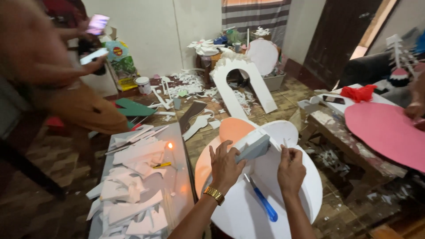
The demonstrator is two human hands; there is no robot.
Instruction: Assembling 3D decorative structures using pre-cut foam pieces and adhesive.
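My left hand, with a gold watch on the wrist, grips a pale grey foam block held over a large round white foam board. My right hand pinches a thin white sliver just to the right of the block. A blue-handled knife lies on the white board between my forearms. An orange disc peeks out from under the white board at its far edge.
A glass-topped table on my left carries several foam scraps and a lit candle. A white foam arch stands on the floor among offcuts. A pink disc lies at right. A person stands at left.
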